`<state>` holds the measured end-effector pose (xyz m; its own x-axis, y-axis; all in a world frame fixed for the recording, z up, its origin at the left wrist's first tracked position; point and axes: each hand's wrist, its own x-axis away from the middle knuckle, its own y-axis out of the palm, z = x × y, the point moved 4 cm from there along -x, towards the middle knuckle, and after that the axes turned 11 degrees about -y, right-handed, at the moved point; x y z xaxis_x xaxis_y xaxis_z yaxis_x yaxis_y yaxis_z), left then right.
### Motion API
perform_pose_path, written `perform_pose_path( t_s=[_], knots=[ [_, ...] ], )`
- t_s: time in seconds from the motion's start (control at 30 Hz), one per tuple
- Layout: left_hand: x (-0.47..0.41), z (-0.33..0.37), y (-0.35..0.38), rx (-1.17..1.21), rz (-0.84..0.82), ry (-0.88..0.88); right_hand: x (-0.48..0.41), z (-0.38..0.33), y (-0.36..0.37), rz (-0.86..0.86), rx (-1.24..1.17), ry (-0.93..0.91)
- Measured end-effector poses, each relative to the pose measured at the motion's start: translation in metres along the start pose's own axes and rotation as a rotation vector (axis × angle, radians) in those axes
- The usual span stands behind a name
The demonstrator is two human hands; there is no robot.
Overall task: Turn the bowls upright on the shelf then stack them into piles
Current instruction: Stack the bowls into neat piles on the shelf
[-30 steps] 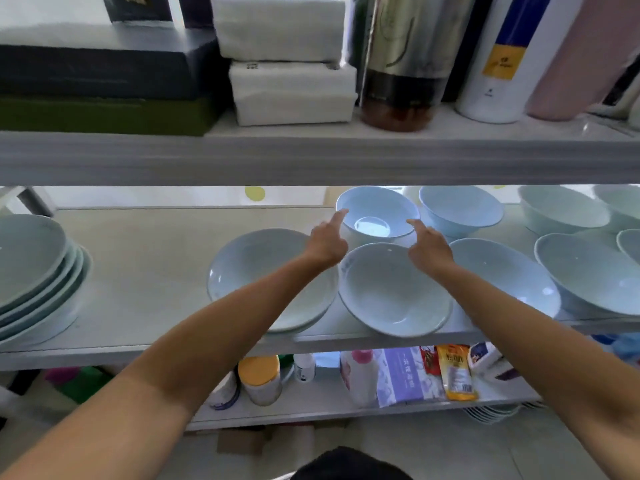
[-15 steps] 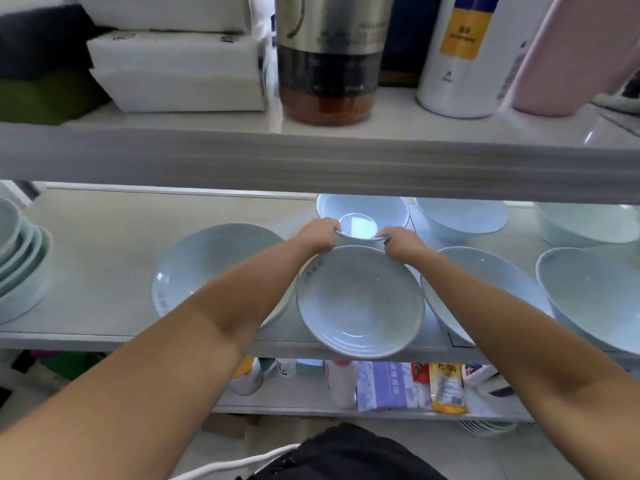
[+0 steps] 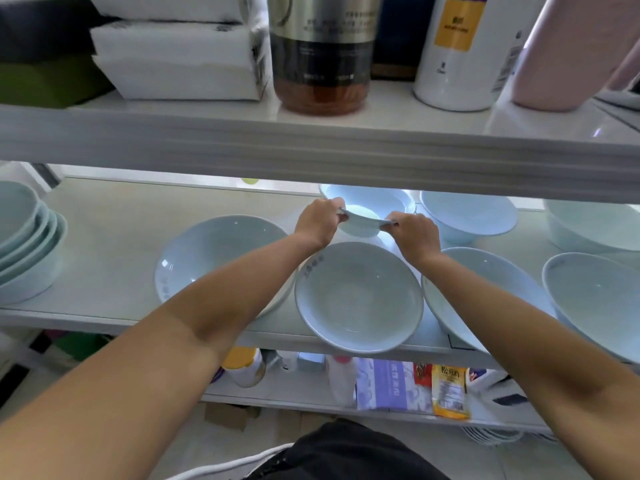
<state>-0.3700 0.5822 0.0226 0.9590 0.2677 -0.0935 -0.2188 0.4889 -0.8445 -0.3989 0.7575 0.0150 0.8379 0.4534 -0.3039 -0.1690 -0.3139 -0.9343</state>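
- Pale-blue small bowl (image 3: 367,202) is held at the back of the middle shelf (image 3: 114,230), just behind the front bowl (image 3: 358,299).
- Its left side is pinched by the left hand (image 3: 317,225), the fingers curled over the edge.
- Its right side is pinched in the same way by the right hand (image 3: 415,237).
- Whether the small bowl touches the shelf cannot be told.
- The front bowl is seen open side up at the shelf's front edge.
- A pile of bowls (image 3: 24,244) is seen at the far left, well apart from the hands.
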Motion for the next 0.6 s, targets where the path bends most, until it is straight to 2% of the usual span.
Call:
perform_pose_path(
  t_s=[0.27, 0.4, 0.6],
  knots=[
    [0.057, 0.003, -0.039, 0.129, 0.296, 0.199, 0.032, -0.019, -0.054, 0.343, 0.11, -0.288],
    [0.1, -0.004, -0.047, 0.173, 0.286, 0.222, 0.073, -0.036, -0.055, 0.405, 0.125, -0.326],
    [0.15, -0.018, -0.046, 0.219, 0.196, 0.209, 0.129, -0.058, -0.049, 0.396, 0.079, -0.306]
  ],
)
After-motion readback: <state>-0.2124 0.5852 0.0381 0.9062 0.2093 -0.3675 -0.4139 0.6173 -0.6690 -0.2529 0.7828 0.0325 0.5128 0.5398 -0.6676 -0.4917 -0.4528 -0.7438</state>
